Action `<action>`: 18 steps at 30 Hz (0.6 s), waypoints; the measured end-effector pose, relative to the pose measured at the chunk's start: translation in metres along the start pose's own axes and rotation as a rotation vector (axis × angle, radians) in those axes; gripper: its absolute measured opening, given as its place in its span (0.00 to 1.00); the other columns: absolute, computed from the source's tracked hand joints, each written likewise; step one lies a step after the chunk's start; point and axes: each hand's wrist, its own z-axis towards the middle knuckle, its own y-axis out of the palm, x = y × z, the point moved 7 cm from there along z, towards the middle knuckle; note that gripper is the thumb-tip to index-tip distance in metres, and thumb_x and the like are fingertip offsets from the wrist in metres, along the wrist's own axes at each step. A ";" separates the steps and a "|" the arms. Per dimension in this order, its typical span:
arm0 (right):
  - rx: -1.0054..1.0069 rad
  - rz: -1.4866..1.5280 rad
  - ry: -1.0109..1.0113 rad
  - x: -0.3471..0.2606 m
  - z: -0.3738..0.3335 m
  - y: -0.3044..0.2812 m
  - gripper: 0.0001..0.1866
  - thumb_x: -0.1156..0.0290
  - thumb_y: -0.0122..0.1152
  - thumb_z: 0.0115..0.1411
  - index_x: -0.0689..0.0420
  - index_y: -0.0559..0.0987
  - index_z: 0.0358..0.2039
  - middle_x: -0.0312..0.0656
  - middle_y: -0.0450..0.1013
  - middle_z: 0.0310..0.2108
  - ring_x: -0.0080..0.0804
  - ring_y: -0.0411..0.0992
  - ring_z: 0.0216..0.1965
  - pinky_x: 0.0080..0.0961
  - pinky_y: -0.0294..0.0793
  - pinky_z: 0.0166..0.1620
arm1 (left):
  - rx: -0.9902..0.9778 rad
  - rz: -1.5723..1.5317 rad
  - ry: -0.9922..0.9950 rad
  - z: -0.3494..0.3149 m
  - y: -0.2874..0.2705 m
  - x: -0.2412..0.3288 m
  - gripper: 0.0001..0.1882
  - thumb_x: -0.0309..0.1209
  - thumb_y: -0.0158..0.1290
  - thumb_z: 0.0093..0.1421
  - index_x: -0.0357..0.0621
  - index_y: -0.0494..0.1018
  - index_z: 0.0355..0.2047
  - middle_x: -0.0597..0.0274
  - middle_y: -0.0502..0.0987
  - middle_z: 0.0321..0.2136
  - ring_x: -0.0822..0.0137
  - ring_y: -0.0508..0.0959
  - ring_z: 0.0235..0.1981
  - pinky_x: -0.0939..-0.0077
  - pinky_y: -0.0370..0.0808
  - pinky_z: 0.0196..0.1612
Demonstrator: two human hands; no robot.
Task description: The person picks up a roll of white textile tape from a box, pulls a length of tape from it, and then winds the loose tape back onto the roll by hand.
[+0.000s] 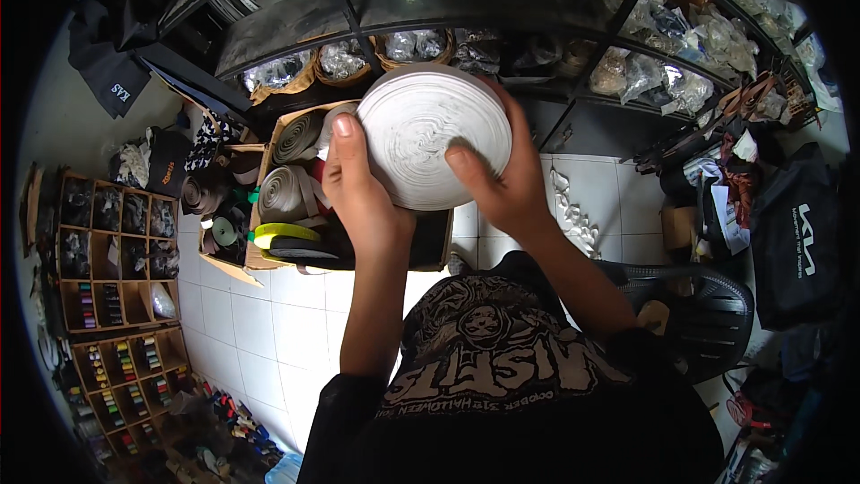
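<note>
A large flat roll of white webbing tape [421, 139], wound in a tight spiral, is held up before me with its round face toward me. My left hand [363, 184] grips its left edge, thumb pointing up along the rim. Around the right edge wraps my right hand [511, 184], its thumb pressed on the face near the middle. The fingers behind the roll are mostly hidden. Below and left of it stands an open cardboard box [260, 206] with grey rolls of tape [285, 193], a yellow roll [287, 233] and a black roll [303, 248].
Black metal shelving [412, 13] spans the back, with baskets and clear bags on it. Wooden cubbyholes [121, 282] with thread spools stand at left. A black chair [708, 305] is at right, near a black bag [797, 242]. A white strip [573, 211] lies on the tiled floor.
</note>
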 end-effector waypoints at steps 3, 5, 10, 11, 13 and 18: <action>-0.113 0.009 0.075 -0.002 0.005 -0.009 0.39 0.60 0.62 0.55 0.62 0.54 0.60 0.56 0.69 0.49 0.42 0.70 0.51 0.33 0.68 0.53 | -0.119 0.090 -0.065 0.005 0.002 -0.001 0.21 0.43 0.50 0.61 0.33 0.72 0.41 0.58 0.75 0.39 0.68 0.75 0.39 0.74 0.72 0.44; -0.290 -0.165 0.038 -0.010 0.010 -0.011 0.43 0.55 0.62 0.55 0.60 0.51 0.63 0.55 0.71 0.47 0.44 0.72 0.49 0.34 0.70 0.51 | -0.280 0.217 -0.014 0.008 0.005 0.008 0.22 0.42 0.51 0.61 0.33 0.71 0.42 0.58 0.76 0.39 0.69 0.75 0.39 0.75 0.71 0.44; -0.551 -0.288 0.260 -0.011 0.005 -0.015 0.55 0.55 0.69 0.48 0.50 0.42 0.67 0.57 0.71 0.47 0.47 0.74 0.45 0.35 0.70 0.47 | -0.935 0.691 0.056 -0.004 0.035 0.019 0.18 0.31 0.61 0.53 0.34 0.73 0.41 0.58 0.78 0.34 0.72 0.76 0.35 0.79 0.71 0.40; -0.636 -0.372 0.328 -0.011 0.004 -0.013 0.56 0.53 0.69 0.48 0.50 0.41 0.67 0.58 0.72 0.45 0.49 0.74 0.44 0.36 0.71 0.46 | -0.939 0.690 0.054 -0.006 0.040 0.021 0.18 0.31 0.61 0.53 0.34 0.73 0.41 0.58 0.78 0.34 0.72 0.76 0.35 0.79 0.71 0.40; -0.718 -0.457 0.398 -0.011 0.003 -0.013 0.56 0.51 0.68 0.48 0.50 0.40 0.67 0.58 0.73 0.43 0.52 0.75 0.42 0.37 0.71 0.45 | -1.006 0.843 0.056 -0.014 0.048 0.015 0.16 0.31 0.63 0.52 0.33 0.74 0.37 0.60 0.79 0.29 0.75 0.76 0.31 0.81 0.72 0.37; -0.602 -0.506 0.158 -0.019 0.013 -0.018 0.56 0.47 0.67 0.47 0.50 0.42 0.67 0.55 0.75 0.41 0.53 0.76 0.37 0.39 0.72 0.41 | -0.826 0.721 0.062 -0.010 0.041 0.013 0.13 0.31 0.62 0.52 0.34 0.76 0.34 0.63 0.79 0.27 0.77 0.76 0.28 0.82 0.72 0.35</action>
